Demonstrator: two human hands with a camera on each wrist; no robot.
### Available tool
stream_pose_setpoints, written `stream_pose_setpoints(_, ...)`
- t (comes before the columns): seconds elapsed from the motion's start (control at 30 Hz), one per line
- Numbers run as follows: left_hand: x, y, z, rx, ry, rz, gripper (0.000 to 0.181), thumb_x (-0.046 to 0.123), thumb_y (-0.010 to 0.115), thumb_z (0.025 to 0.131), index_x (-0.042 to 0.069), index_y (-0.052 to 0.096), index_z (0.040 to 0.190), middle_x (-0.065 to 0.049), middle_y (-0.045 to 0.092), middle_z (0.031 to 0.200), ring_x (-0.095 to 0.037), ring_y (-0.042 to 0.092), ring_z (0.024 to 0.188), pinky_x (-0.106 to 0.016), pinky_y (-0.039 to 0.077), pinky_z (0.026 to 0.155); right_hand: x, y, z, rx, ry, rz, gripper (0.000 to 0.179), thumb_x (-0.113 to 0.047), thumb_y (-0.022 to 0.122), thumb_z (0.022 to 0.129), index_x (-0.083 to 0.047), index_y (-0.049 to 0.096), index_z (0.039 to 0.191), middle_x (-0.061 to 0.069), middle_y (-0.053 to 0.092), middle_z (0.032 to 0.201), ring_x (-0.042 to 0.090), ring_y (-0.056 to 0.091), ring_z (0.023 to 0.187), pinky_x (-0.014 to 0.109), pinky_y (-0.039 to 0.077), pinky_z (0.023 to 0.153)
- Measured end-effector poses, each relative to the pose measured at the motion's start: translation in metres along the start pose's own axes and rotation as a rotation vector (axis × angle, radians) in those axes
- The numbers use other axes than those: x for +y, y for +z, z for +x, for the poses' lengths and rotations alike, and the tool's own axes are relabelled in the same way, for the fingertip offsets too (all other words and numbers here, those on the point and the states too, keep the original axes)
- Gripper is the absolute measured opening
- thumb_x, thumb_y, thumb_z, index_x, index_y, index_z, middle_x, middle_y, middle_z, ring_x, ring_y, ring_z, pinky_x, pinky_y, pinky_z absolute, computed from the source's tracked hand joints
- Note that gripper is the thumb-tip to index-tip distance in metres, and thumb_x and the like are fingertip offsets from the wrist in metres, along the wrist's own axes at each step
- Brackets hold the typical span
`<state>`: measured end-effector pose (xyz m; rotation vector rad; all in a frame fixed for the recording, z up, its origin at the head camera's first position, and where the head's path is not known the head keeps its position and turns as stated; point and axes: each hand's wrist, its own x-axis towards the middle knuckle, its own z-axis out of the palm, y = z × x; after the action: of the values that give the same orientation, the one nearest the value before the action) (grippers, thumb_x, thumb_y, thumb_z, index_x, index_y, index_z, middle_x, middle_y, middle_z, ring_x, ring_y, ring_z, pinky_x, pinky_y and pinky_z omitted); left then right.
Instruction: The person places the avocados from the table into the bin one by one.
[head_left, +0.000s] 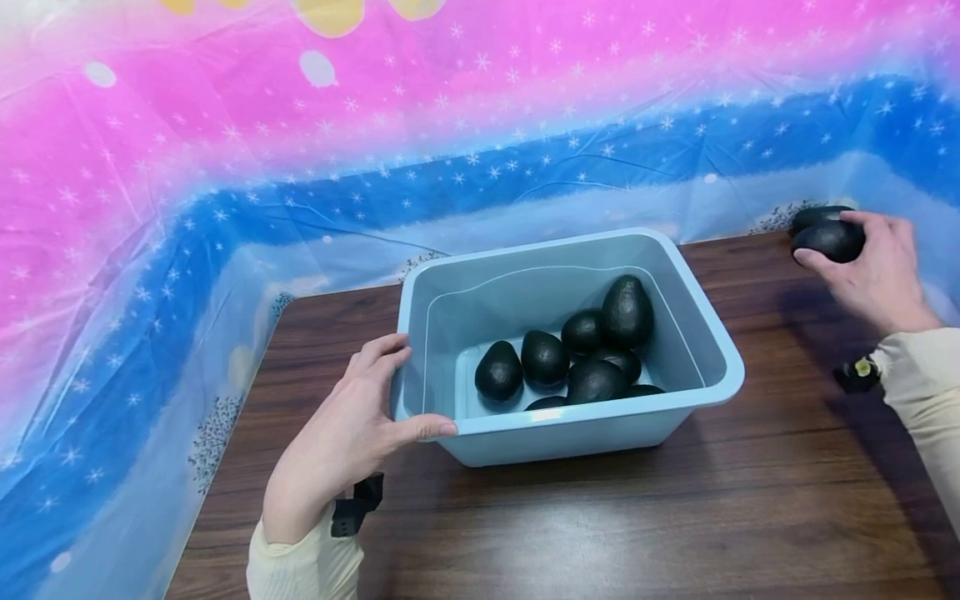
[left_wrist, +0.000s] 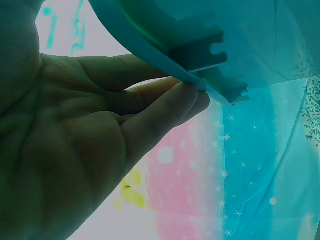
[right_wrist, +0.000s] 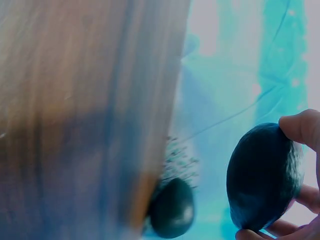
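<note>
A blue-grey plastic bin (head_left: 570,423) stands on the table with several dark avocados (head_left: 545,358) inside. My left hand (head_left: 352,421) holds its near left corner, thumb along the front rim and fingertips at the left rim. In the left wrist view, the fingers (left_wrist: 165,107) meet the rim from below. At the far right, my right hand (head_left: 881,267) grips one avocado (head_left: 832,242) between thumb and fingers. In the right wrist view, this avocado (right_wrist: 262,175) is raised clear of another avocado (right_wrist: 172,209), which sits by the table's back edge.
The dark wood-grain table (head_left: 600,525) reaches back to a hanging cloth (head_left: 480,179) printed pink and blue with snowflakes. This cloth also runs along the left and right sides. A black strap (head_left: 358,504) circles the left wrist.
</note>
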<state>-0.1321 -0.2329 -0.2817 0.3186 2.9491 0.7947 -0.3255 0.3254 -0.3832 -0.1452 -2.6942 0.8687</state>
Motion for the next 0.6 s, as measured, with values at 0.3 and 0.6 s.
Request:
stream_pose_setpoints(0.3,-0.001,0.001,0.001,-0.005,-0.003,-0.005,0.104,0.065,0.073,0.073,-0.004,0.041,0.144,-0.009,0.027,0.154,-0.032,0.035,0.137,-0.053,0.042,0.1,-0.035,-0.016,-0.007,0.042,-0.109,0.059,0.076,-0.03,0.07,0.089,0.002,0.035,0.147,0.029,0.022,0.149,0.047,0.022,0.135,0.06,0.02,0.107)
stream_pose_setpoints(0.6,0.0,0.0,-0.001,-0.002,0.009,-0.001,0.101,0.063,0.073,0.075,-0.005,0.042,0.143,-0.011,0.029,0.153,-0.033,0.035,0.136,-0.054,0.042,0.099,-0.073,-0.025,-0.025,0.132,-0.267,0.133,0.069,-0.02,0.076,0.083,-0.003,0.045,0.142,0.019,0.032,0.148,0.033,0.026,0.137,0.051,0.021,0.109)
